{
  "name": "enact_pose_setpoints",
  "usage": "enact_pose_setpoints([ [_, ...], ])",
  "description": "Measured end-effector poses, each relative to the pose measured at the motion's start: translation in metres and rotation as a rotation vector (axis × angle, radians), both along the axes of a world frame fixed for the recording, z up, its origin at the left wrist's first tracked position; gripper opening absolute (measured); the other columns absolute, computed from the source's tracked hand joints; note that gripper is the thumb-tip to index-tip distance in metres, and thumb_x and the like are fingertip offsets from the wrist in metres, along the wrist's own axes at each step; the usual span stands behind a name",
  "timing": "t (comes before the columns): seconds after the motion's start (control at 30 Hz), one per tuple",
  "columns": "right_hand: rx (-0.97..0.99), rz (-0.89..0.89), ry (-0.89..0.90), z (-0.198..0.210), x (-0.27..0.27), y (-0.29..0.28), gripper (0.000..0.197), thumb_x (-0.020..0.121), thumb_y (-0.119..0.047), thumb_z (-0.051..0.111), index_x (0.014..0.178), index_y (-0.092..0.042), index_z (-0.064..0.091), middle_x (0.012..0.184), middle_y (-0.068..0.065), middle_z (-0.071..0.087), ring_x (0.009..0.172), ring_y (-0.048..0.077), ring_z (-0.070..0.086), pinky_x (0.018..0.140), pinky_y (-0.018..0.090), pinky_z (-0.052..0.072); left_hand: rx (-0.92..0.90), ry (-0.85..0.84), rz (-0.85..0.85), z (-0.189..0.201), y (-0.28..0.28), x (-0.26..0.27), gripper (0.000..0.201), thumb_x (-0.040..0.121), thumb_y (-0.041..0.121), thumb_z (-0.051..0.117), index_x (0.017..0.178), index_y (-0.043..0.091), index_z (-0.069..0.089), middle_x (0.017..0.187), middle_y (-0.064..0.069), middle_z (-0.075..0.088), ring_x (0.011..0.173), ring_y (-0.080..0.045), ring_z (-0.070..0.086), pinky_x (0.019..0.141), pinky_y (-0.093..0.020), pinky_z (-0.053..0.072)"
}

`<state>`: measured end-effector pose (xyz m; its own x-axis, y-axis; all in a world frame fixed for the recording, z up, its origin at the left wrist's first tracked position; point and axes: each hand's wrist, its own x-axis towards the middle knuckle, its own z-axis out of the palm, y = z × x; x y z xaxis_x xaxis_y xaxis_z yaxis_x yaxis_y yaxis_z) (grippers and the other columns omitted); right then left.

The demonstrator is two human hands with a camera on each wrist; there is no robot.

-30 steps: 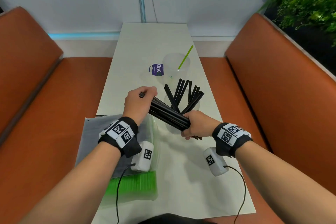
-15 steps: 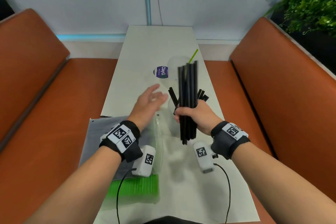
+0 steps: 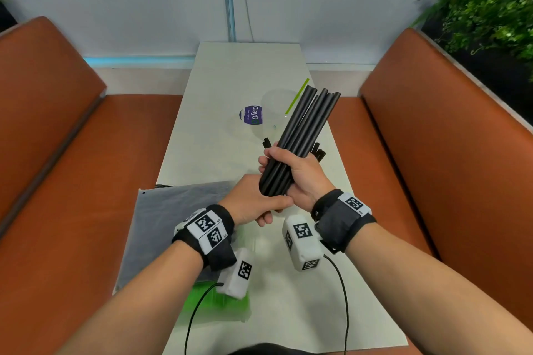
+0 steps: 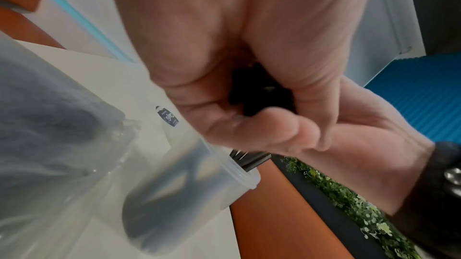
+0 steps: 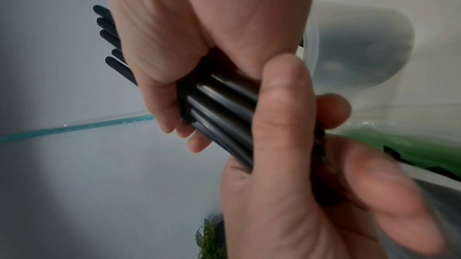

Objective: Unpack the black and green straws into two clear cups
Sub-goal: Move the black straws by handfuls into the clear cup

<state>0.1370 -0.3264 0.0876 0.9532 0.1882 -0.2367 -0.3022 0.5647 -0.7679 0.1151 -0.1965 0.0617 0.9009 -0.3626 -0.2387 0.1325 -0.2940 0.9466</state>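
On the white table point(image 3: 219, 135) between orange benches, our left hand point(image 3: 251, 202) cups the bundle's lower end while our right hand point(image 3: 300, 179) wraps the black straws point(image 3: 305, 121); beyond, near the far edge, a clear cup point(image 3: 274, 101) holds one green straw point(image 3: 297, 96).

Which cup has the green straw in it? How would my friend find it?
Start at the long white table between the orange benches. Look toward its far end, just past the right hand holding the black straws. The clear cup there, beside a purple sticker, is the one with a single green straw leaning out.
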Motion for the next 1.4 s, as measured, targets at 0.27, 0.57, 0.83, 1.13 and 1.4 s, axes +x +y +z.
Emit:
enact_pose_setpoints([
  [0.27, 0.174, -0.065, 0.06, 0.011, 0.021, -0.028, 0.007, 0.088, -0.01, 0.066, 0.093, -0.008, 0.062, 0.084, 0.007, 0.064, 0.082, 0.022, 0.066, 0.088, 0.042, 0.054, 0.086, 0.125, -0.096, -0.006, 0.028, -0.005, 0.022, 0.079, 0.014, 0.08, 0.079, 0.008, 0.058, 0.066, -0.008, 0.066, 0.047, -0.018, 0.058, 0.046, -0.026, 0.048],
  [0.57, 0.29, -0.257, 0.062, 0.016, 0.022, -0.038, 0.008, 0.092, -0.009, 0.059, 0.087, -0.003, 0.058, 0.083, 0.011, 0.059, 0.08, 0.022, 0.061, 0.093, 0.04, 0.052, -0.475, 0.259, 0.465, 0.006, 0.034, -0.006, 0.066, 0.089, 0.066, 0.043, 0.13, 0.017, 0.059, 0.124, -0.02, 0.064, 0.115, -0.036, 0.062, 0.092, -0.05, 0.052],
  [0.83, 0.282, -0.238, 0.02, 0.014, 0.01, -0.022, 0.007, 0.092, -0.009, 0.059, 0.09, -0.003, 0.057, 0.092, 0.014, 0.055, 0.098, 0.029, 0.054, 0.102, 0.044, 0.048, -0.571, 0.239, 0.586, 0.012, 0.022, 0.001, 0.065, 0.095, 0.069, 0.033, 0.119, 0.02, 0.069, 0.117, -0.005, 0.072, 0.11, -0.024, 0.068, 0.096, -0.044, 0.052],
  [1.13, 0.215, -0.276, -0.121, 0.021, 0.025, -0.04, 0.014, 0.087, -0.003, 0.065, 0.074, -0.004, 0.068, 0.075, 0.011, 0.064, 0.078, 0.024, 0.066, 0.091, 0.044, 0.054, -0.456, 0.224, 0.537, 0.001, 0.009, 0.002, 0.058, 0.102, 0.058, 0.027, 0.118, 0.018, 0.066, 0.122, -0.011, 0.066, 0.11, -0.027, 0.065, 0.099, -0.049, 0.051],
  [1.4, -0.005, -0.508, -0.167, 0.019, 0.054, -0.098, 0.013, 0.076, -0.004, 0.074, 0.083, -0.004, 0.063, 0.085, 0.016, 0.065, 0.084, 0.029, 0.064, 0.092, 0.045, 0.052, -0.137, 0.163, 0.463, -0.014, 0.007, 0.018, 0.032, 0.099, 0.036, 0.053, 0.128, 0.026, 0.06, 0.124, 0.001, 0.061, 0.105, -0.019, 0.063, 0.083, -0.034, 0.054],
])
